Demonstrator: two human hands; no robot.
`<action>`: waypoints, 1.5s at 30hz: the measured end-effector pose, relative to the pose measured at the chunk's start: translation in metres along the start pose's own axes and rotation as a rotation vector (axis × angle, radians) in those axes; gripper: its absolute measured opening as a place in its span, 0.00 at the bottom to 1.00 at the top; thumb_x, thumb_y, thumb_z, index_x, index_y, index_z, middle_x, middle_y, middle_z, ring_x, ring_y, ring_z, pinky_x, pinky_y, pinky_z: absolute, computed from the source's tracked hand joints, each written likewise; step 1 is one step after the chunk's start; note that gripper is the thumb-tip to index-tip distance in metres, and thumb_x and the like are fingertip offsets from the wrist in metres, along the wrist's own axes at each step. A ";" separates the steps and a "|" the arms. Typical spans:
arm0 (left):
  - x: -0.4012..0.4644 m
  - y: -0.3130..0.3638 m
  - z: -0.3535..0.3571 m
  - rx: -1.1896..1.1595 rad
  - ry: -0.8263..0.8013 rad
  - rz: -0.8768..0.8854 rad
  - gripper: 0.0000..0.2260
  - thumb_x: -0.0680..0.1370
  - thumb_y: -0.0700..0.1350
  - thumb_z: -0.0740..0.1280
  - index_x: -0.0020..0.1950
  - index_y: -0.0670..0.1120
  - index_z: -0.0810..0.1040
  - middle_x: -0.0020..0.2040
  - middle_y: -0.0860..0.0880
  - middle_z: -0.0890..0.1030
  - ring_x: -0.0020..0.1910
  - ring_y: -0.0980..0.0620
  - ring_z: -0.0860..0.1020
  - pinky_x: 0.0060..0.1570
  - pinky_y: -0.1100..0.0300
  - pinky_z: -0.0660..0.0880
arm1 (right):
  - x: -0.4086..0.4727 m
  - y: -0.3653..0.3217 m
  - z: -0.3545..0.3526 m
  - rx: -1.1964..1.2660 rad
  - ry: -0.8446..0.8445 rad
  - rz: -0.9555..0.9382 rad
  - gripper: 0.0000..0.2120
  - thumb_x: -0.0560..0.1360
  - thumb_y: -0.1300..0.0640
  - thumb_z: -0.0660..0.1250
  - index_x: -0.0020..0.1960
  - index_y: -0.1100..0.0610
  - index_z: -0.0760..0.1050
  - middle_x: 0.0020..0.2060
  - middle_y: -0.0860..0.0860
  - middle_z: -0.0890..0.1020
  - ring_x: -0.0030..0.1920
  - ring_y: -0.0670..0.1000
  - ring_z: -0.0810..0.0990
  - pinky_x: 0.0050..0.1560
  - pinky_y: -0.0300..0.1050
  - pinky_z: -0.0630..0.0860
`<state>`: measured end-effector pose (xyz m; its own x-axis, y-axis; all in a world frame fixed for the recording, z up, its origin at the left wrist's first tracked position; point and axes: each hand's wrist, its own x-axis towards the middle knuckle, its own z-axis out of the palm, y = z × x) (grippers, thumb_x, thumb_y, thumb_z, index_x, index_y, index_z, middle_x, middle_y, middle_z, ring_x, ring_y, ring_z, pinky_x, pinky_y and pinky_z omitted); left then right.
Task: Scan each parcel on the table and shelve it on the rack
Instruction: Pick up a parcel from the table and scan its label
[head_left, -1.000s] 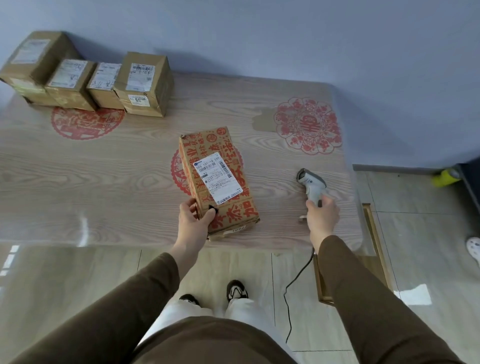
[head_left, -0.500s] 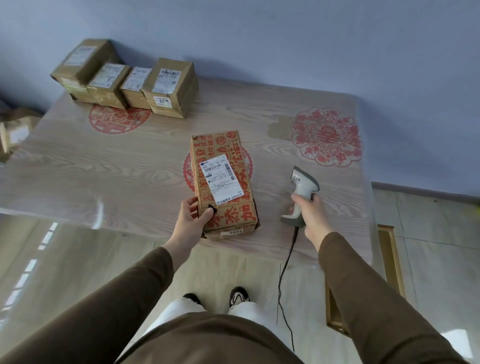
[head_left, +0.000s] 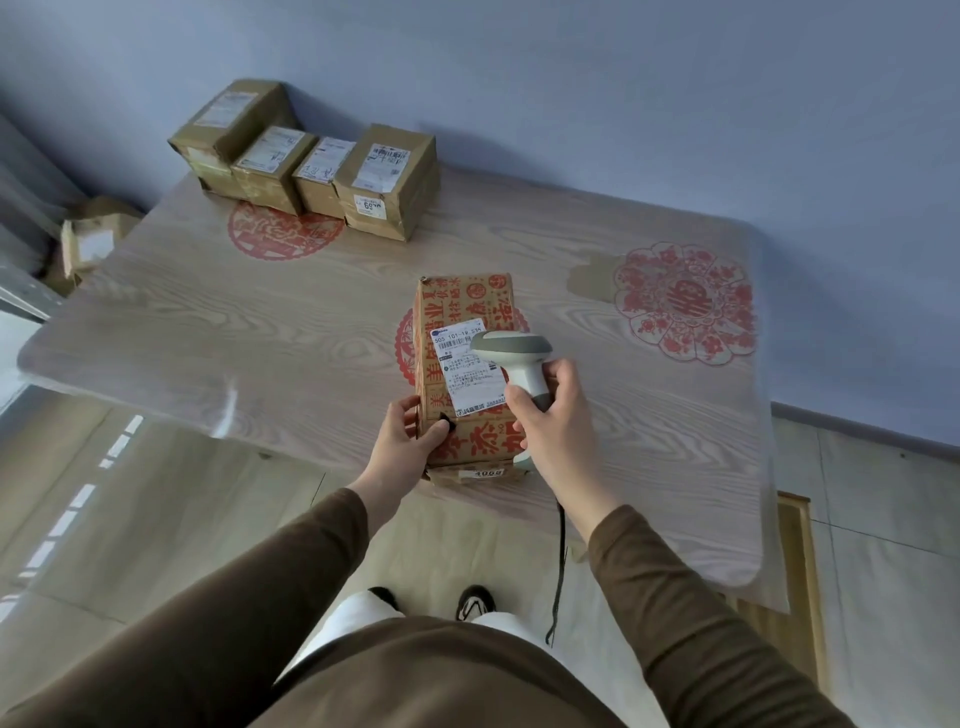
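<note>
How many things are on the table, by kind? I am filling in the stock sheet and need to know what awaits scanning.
Red-printed parcel, held by the left hand: 1
Plain brown parcels at the far corner: 4
Barcode scanner, held above the label in the right hand: 1
Total: 6, of which 5 are parcels.

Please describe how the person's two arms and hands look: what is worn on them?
Both arms wear long dark brown sleeves that end at the wrists: the left sleeve and the right sleeve. The left hand and right hand are bare, with no gloves. No rings, watch or markings are visible on them.
</note>
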<state>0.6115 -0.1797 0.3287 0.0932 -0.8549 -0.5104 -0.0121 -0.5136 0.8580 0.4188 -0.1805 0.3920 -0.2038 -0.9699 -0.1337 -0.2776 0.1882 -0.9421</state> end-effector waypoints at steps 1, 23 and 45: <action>0.000 -0.001 0.000 -0.003 0.004 0.001 0.25 0.81 0.46 0.72 0.75 0.50 0.67 0.65 0.50 0.77 0.59 0.55 0.79 0.50 0.58 0.80 | 0.000 0.000 0.002 -0.024 0.006 -0.020 0.12 0.79 0.54 0.71 0.57 0.52 0.71 0.43 0.58 0.82 0.38 0.60 0.82 0.31 0.55 0.81; 0.006 -0.006 -0.001 -0.035 0.001 0.002 0.25 0.80 0.46 0.72 0.75 0.51 0.67 0.65 0.50 0.76 0.61 0.51 0.79 0.52 0.58 0.81 | 0.009 0.010 0.006 -0.128 -0.016 -0.110 0.12 0.79 0.53 0.71 0.56 0.52 0.69 0.41 0.49 0.79 0.39 0.56 0.82 0.37 0.57 0.81; 0.003 -0.004 -0.002 0.010 0.006 0.006 0.25 0.80 0.49 0.72 0.75 0.52 0.67 0.65 0.52 0.78 0.60 0.55 0.80 0.53 0.57 0.80 | 0.047 0.131 -0.074 0.258 0.366 0.474 0.09 0.80 0.55 0.72 0.57 0.60 0.80 0.50 0.57 0.83 0.50 0.55 0.80 0.49 0.49 0.76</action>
<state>0.6134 -0.1800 0.3243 0.0993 -0.8574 -0.5051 -0.0230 -0.5094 0.8602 0.3037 -0.1903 0.2848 -0.5684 -0.6665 -0.4824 0.1458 0.4955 -0.8563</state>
